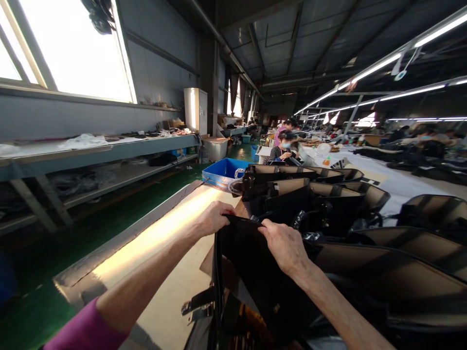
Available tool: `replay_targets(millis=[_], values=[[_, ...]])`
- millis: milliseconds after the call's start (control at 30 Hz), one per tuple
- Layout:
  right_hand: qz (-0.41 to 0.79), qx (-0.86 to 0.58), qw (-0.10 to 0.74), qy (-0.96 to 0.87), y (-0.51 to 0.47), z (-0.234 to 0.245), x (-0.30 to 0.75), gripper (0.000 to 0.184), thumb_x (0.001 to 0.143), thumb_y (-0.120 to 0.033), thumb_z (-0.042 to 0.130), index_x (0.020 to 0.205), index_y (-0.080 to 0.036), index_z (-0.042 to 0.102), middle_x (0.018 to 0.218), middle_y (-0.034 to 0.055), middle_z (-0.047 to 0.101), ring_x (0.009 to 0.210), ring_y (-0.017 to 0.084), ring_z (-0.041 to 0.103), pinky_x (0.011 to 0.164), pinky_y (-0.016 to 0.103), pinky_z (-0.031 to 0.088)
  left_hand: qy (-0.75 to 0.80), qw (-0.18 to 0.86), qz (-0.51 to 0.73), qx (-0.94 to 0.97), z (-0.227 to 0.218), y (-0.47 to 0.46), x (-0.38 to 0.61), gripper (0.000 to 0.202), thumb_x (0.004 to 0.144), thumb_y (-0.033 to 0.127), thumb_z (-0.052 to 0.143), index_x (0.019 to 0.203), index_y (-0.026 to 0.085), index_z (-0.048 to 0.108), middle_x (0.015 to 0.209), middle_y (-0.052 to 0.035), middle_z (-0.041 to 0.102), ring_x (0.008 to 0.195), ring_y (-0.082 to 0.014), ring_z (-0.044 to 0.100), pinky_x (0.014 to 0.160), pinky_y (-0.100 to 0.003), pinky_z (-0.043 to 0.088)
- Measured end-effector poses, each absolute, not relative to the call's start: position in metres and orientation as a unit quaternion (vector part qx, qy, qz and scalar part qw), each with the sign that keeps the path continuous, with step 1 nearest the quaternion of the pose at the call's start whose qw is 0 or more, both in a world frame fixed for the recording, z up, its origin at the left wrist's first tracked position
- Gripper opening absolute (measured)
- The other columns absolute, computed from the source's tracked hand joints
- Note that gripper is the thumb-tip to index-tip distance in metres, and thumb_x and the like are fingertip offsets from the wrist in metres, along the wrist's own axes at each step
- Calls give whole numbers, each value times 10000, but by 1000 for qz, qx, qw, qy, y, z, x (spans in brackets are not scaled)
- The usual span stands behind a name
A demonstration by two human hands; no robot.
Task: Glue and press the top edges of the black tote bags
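A black bag (251, 253) stands tilted in front of me, its mouth facing me. At the left end of its upper edge, my left hand (213, 219) pinches the dark material between thumb and fingers. Further right along that same edge, my right hand (286, 245) grips it with the fingertips tucked behind. A strap with a shiny metal buckle (199, 311) sticks out from the bag's left side. Inside the bag, lower down, lies something shiny and brownish that I cannot make out.
Several open black bags with beige insides (292, 187) crowd the table ahead and to the right. A blue bin (228, 167) stands beyond the board-covered table (164, 272). Along the left wall runs a long workbench (146, 146). A co-worker (282, 153) sits farther back.
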State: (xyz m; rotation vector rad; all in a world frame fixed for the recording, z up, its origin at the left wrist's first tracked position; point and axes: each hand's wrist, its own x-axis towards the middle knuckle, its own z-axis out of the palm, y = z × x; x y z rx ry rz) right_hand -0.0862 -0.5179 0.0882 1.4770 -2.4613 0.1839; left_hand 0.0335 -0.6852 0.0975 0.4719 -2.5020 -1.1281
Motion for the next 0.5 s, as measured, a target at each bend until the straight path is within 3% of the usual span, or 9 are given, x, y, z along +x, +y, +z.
replay_targets(millis=[233, 333, 400, 500], values=[[46, 516, 116, -848, -526, 90, -93, 116, 975, -276, 502, 927, -218, 591, 778, 31, 660, 758, 234, 645, 562, 268, 362, -809, 168, -539, 163, 90, -696, 32, 208, 564, 147, 558, 761, 121, 619, 733, -12, 622, 749, -175, 579, 713, -269, 435], [27, 512, 109, -852, -525, 93, -89, 104, 971, -248, 501, 944, -189, 582, 762, 65, 648, 746, 259, 643, 562, 279, 371, -796, 232, -512, 223, 96, -684, 47, 385, 649, 250, 634, 1006, 118, 577, 1022, -98, 624, 925, -230, 588, 837, -345, 453], [15, 515, 102, -851, -524, 96, -86, 83, 964, -224, 506, 955, -178, 575, 767, 74, 643, 753, 266, 643, 568, 282, 380, -798, 287, -471, 244, 98, -659, 72, 534, 745, 361, 606, 1207, 128, 471, 1227, -152, 535, 1087, -262, 532, 924, -391, 429], [2, 526, 93, -845, -524, 102, -80, 80, 963, -201, 499, 959, -169, 572, 787, 84, 642, 765, 263, 645, 581, 282, 392, -807, 362, -383, 266, 80, -599, 118, 675, 786, 430, 592, 1365, 207, 324, 1395, -129, 398, 1292, -294, 354, 1054, -450, 327]])
